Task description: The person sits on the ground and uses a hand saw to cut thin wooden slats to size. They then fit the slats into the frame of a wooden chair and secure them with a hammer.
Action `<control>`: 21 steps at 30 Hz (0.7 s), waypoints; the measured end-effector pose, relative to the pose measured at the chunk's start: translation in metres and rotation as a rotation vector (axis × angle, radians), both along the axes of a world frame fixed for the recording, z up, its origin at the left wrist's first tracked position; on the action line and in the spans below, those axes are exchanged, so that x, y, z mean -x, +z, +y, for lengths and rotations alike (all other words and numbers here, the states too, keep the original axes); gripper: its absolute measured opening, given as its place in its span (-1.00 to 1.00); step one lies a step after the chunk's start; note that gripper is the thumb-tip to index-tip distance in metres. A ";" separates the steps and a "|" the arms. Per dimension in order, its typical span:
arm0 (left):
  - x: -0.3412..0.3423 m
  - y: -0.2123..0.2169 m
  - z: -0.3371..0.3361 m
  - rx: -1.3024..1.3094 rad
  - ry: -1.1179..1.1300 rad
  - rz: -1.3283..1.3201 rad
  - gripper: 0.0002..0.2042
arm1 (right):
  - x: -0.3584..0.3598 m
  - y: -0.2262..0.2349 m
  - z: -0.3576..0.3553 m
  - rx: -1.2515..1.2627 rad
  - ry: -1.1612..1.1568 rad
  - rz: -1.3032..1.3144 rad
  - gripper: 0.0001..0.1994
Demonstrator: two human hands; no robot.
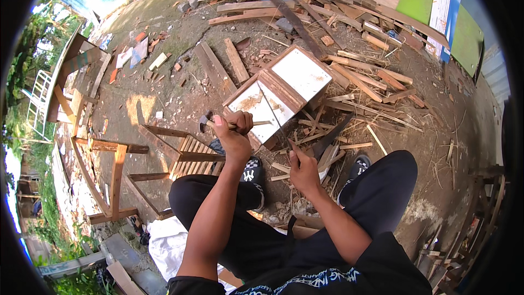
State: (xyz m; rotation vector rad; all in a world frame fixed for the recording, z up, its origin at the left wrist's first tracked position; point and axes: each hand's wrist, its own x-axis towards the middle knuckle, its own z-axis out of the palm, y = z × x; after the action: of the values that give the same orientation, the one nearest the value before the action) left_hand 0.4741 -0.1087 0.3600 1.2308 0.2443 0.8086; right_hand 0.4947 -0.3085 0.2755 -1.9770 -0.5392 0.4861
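My left hand (233, 131) is closed round the wooden handle of a hammer (205, 122), its dark head out to the left. The hammer is held over the near left part of a wooden box-like piece with white panels (302, 71). My right hand (303, 170) is closed with its index finger stretched forward. From its fingertips a thin dark strip (267, 98) appears to reach across the nearer white panel; whether it is a rod or a blade edge I cannot tell. Just beyond this hand is a dark, tapering blade like a handsaw's (332, 137), its handle end hidden.
A slatted wooden frame (191, 155) lies to the left, beside an upright wooden frame (117, 177). Loose planks (284, 8) are heaped at the back, and sticks (360, 82) lie right of the box. A white sack (166, 246) is by my left leg.
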 end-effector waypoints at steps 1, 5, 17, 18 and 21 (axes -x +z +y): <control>0.001 0.002 -0.003 -0.012 0.003 0.003 -0.27 | -0.001 0.011 -0.001 -0.038 -0.020 0.011 -0.60; -0.003 0.005 -0.004 -0.032 0.007 0.000 -0.28 | 0.001 -0.001 -0.003 0.130 0.062 -0.030 -0.61; 0.019 0.052 0.047 0.454 0.075 -0.259 -0.32 | -0.037 0.012 0.017 0.145 -0.088 -0.129 -0.56; 0.022 0.056 0.050 0.501 0.066 -0.287 -0.32 | -0.041 0.002 0.020 0.133 -0.100 -0.209 -0.56; 0.039 0.067 0.061 0.579 0.083 -0.340 -0.34 | -0.045 -0.003 0.041 0.140 -0.055 -0.231 -0.55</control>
State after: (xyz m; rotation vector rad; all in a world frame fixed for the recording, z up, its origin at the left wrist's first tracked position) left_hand 0.4353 -0.0474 0.4268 0.5335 0.2305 0.9217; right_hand 0.5397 -0.2675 0.2724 -2.1916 -0.6054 0.2680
